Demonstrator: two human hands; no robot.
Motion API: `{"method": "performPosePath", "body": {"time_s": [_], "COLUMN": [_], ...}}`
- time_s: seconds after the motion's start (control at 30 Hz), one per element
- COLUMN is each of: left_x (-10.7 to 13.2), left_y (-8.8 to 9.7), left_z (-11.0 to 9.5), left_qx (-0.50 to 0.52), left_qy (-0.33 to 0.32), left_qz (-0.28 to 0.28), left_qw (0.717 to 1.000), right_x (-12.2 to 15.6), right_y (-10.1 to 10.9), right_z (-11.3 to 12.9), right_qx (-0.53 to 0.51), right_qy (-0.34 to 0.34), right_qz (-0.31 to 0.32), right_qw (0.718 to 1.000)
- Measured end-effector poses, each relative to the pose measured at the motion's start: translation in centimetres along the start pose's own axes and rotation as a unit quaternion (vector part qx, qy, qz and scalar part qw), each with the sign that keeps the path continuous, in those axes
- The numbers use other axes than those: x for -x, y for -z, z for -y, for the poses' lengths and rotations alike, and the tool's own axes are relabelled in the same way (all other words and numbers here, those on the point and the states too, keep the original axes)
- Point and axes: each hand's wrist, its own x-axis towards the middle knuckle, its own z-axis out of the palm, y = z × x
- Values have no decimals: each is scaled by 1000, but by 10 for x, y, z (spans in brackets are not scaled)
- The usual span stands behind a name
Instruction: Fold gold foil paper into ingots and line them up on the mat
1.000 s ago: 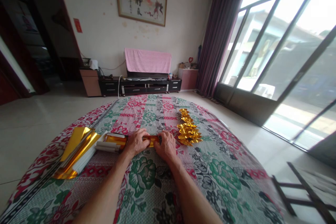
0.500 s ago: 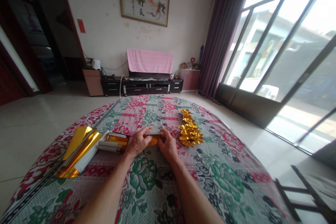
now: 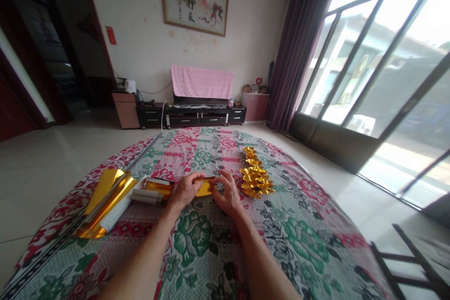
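Between my two hands is a small sheet of gold foil paper (image 3: 204,189), its shiny side showing, close above the tablecloth. My left hand (image 3: 186,190) pinches its left end between thumb and fingers. At the right end my right hand (image 3: 228,192) has its thumb and fingertips on the paper, fingers curled. Just right of that hand stand folded gold paper pieces (image 3: 256,173) in a row. Left of my left hand lie rolled white-backed gold papers (image 3: 149,195), and beyond them a larger stack of gold foil sheets (image 3: 108,201), partly curled.
A flowered cloth (image 3: 281,234) covers the round table. A dark-framed chair (image 3: 404,262) stands at the lower right. Past the table is a low black cabinet (image 3: 197,118), with a pink cloth (image 3: 202,82) draped above it. Glass doors (image 3: 369,75) line the right side.
The pale rolled edge between my hands no longer shows, and more gold surface is visible. The fingers of my right hand have lifted and shifted slightly right; my left hand stays nearly in place.
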Motion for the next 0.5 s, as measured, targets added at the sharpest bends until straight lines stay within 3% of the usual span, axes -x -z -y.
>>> {"method": "performPosePath", "body": {"time_s": [0.1, 0.17, 0.5], "left_x": [-2, -2, 3], "left_y": [-2, -3, -2], "left_z": [0, -2, -14], "left_qx": [131, 181, 200], "left_qy": [88, 110, 78], "left_qz": [12, 5, -13], "left_qw": [987, 977, 977], "right_x": [3, 3, -1], "right_y": [1, 1, 1], "right_z": [2, 3, 3], "right_qx": [4, 2, -63], "right_qy": [23, 30, -28], "right_qz": [25, 19, 38], "right_qw": [999, 999, 997]}}
